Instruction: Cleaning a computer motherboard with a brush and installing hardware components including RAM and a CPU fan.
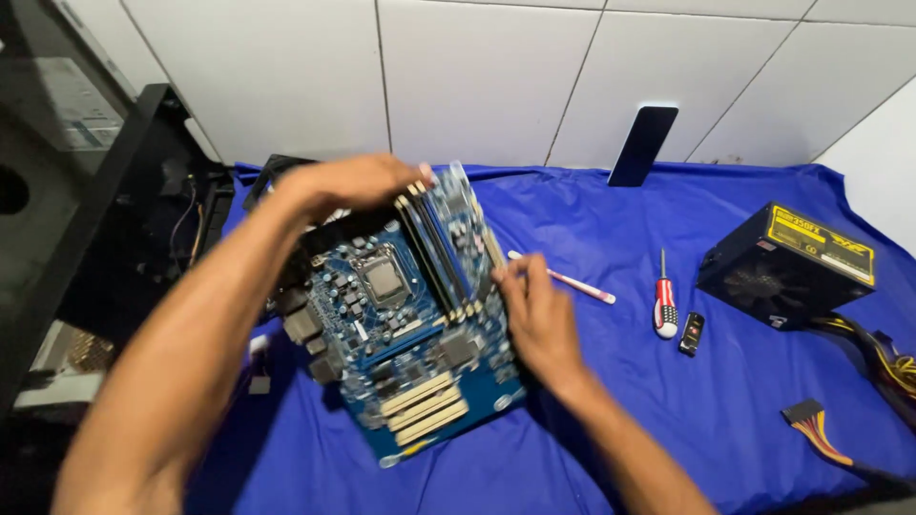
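While both hands grip the blue motherboard (401,315), keep fingers on the edges, off the socket and memory sticks, and keep it level. Left hand (348,181) is closed over the top edge; right hand (534,310) clamps the right edge. Board sits tilted between them, above the blue cloth (668,381), with the screwdriver (665,305) and power supply (787,262) well apart at the right.

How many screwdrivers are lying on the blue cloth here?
1: the red-handled screwdriver lies right of the motherboard, beside a small black device. Others may hide under the board.
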